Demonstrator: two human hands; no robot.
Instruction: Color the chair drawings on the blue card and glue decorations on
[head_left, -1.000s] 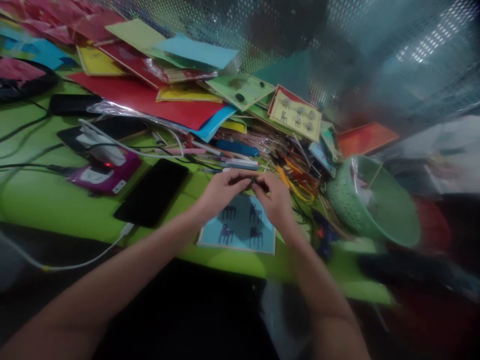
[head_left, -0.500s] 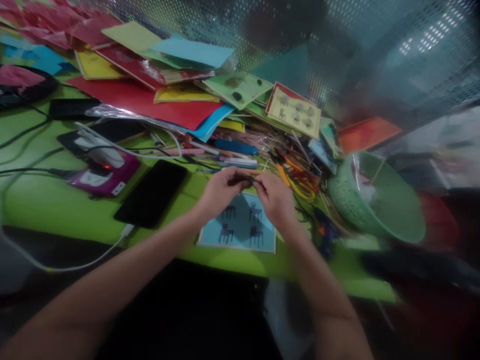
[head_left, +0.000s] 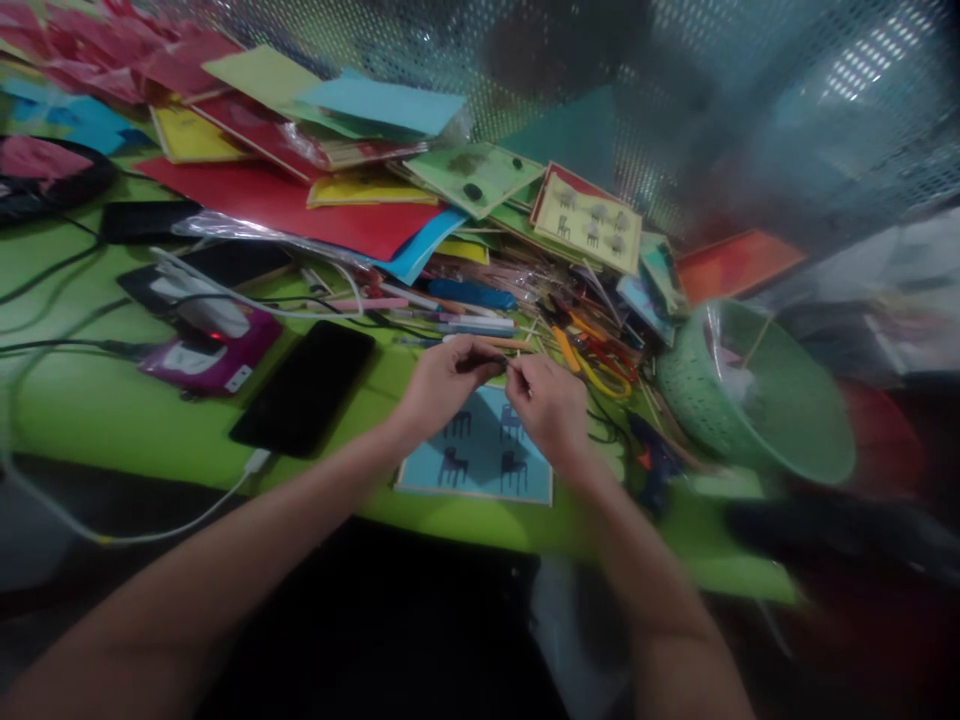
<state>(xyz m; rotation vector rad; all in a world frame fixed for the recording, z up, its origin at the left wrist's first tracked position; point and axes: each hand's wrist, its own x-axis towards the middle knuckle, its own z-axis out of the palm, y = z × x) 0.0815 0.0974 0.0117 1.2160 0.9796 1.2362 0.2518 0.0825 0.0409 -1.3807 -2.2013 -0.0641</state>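
Note:
My left hand [head_left: 448, 378] and my right hand [head_left: 550, 400] meet fingertip to fingertip over the far edge of a blue card [head_left: 480, 470]. Both are closed in a pinch. A small dark piece [head_left: 504, 361] shows between them; it is too small to name. The card lies flat near the table's front edge and bears dark chair shapes in two rows. My right hand covers part of its upper right corner. A pencil-like orange stick [head_left: 517, 344] lies just beyond the fingertips.
A black phone [head_left: 307, 385] on a white cable and a purple power strip [head_left: 217, 355] lie left. Yellow-handled scissors [head_left: 589, 370], a dark blue glue gun [head_left: 651, 460] and a green basket [head_left: 810, 400] stand right. Piled coloured cards [head_left: 300, 200] and pens fill the back.
My right fingers have curled in slightly and shifted a little at the small dark piece. My left hand stays almost still, and the card has not moved.

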